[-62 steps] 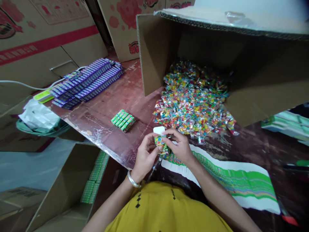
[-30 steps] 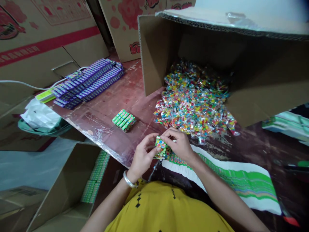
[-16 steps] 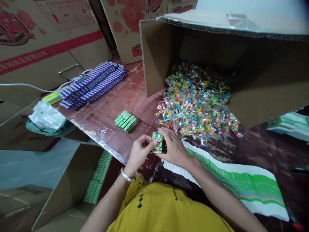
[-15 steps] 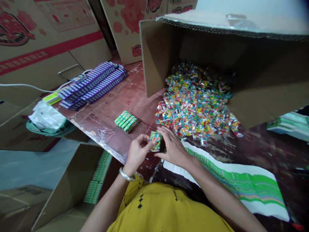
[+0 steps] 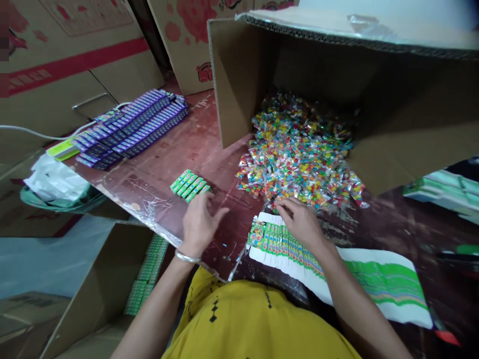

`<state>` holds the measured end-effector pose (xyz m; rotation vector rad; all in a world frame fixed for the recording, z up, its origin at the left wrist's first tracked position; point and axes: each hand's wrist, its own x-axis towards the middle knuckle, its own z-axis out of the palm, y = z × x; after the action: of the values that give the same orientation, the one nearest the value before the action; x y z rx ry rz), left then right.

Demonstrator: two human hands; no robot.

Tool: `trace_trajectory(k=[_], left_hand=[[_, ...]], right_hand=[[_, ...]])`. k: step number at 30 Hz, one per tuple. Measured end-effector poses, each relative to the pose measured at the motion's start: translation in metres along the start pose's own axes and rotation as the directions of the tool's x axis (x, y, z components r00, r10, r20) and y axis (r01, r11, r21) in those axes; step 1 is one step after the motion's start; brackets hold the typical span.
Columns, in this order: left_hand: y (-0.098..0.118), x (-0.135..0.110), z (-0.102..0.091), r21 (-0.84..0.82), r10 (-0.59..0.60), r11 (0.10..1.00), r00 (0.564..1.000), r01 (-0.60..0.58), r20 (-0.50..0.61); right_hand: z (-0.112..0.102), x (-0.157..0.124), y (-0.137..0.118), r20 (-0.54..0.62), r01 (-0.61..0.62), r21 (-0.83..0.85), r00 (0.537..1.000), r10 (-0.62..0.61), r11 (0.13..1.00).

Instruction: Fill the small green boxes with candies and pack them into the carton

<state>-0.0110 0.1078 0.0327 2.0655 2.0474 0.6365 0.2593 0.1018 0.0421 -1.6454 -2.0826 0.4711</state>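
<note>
My left hand [image 5: 198,224] is at the near end of a short row of small green candy boxes [image 5: 187,184] on the table. Its thumb points away from the fingers, whose tips are partly hidden behind the hand. My right hand [image 5: 305,224] reaches to the front edge of a heap of clear candy packets [image 5: 299,154]. Thumb and fingers are pinched there on a small candy packet [image 5: 276,209], mostly covered by the fingertips. Below this hand lies a fanned stack of flat green-and-white printed cartons [image 5: 277,242], partly covered by my right forearm.
A big cardboard box [image 5: 235,85] lies on its side around the heap. Rows of purple boxes [image 5: 134,124] stand at the back left, beside a white cable [image 5: 37,132]. Under the table edge, an open carton [image 5: 86,279] holds green boxes. More green cartons [image 5: 445,192] lie far right.
My left hand has moved left to the row of green boxes, and the box held between both hands has left the middle. My right hand has shifted right to the candy packets.
</note>
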Motion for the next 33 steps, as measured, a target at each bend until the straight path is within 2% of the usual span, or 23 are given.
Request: trace_trajectory(k=[2, 4, 6, 10, 14, 17, 19, 20, 22, 25, 27, 28, 30, 33], left_hand=[[0.019, -0.018, 0.009, -0.107, 0.112, 0.990, 0.981, -0.096, 0.156], [0.034, -0.034, 0.021, -0.148, 0.204, 0.975, 0.940, -0.169, 0.275], [0.043, -0.044, 0.031, -0.122, 0.217, 0.975, 0.917, -0.186, 0.333], [0.046, -0.050, 0.042, -0.066, 0.181, 0.983, 0.914, -0.168, 0.363], [0.046, -0.054, 0.038, -0.130, 0.159, 0.984, 0.926, -0.121, 0.342], [0.046, -0.051, 0.024, -0.346, 0.168, 0.937, 0.937, -0.055, 0.307], [0.046, -0.045, 0.013, -0.564, 0.179, 0.823, 0.913, 0.065, 0.367], [0.045, -0.042, 0.008, -0.660, 0.195, 0.734, 0.880, 0.161, 0.432], [0.044, -0.036, 0.000, -0.772, 0.262, 0.511, 0.787, 0.378, 0.559], [0.045, -0.034, -0.004, -0.748, 0.401, 0.165, 0.649, 0.643, 0.646], [0.047, -0.036, -0.001, -0.672, 0.470, -0.004, 0.595, 0.740, 0.652], [0.048, -0.038, 0.000, -0.646, 0.485, -0.057, 0.587, 0.761, 0.648], [0.049, -0.039, 0.003, -0.646, 0.467, -0.112, 0.614, 0.755, 0.637], [0.048, -0.037, 0.006, -0.693, 0.417, -0.115, 0.668, 0.712, 0.617]], right_hand=[[0.001, -0.002, 0.004, 0.081, -0.011, -0.087, 0.997, 0.018, 0.996], [0.006, -0.003, 0.003, 0.130, 0.004, -0.167, 0.991, 0.018, 0.986], [0.013, -0.003, 0.000, 0.142, 0.025, -0.212, 0.990, 0.005, 0.977], [0.023, -0.002, -0.007, 0.126, 0.064, -0.208, 0.991, -0.039, 0.976], [0.022, -0.001, -0.008, 0.042, 0.097, -0.034, 0.995, -0.095, 0.995], [0.013, -0.002, -0.009, -0.012, 0.056, 0.275, 0.998, -0.055, 0.960], [0.006, -0.002, -0.011, 0.000, 0.018, 0.487, 1.000, -0.021, 0.873], [0.003, -0.002, -0.012, 0.012, 0.003, 0.565, 1.000, -0.012, 0.825], [-0.002, -0.001, -0.016, 0.026, -0.014, 0.655, 1.000, -0.003, 0.755], [-0.003, 0.000, -0.024, 0.001, -0.004, 0.701, 1.000, 0.004, 0.713], [-0.003, -0.002, -0.030, -0.036, 0.025, 0.683, 0.999, 0.000, 0.730], [-0.004, -0.003, -0.033, -0.059, 0.035, 0.649, 0.998, 0.004, 0.760], [-0.008, -0.008, -0.038, -0.112, 0.055, 0.526, 0.994, 0.005, 0.848], [-0.013, -0.018, -0.045, -0.089, 0.105, 0.363, 0.993, -0.078, 0.926]])
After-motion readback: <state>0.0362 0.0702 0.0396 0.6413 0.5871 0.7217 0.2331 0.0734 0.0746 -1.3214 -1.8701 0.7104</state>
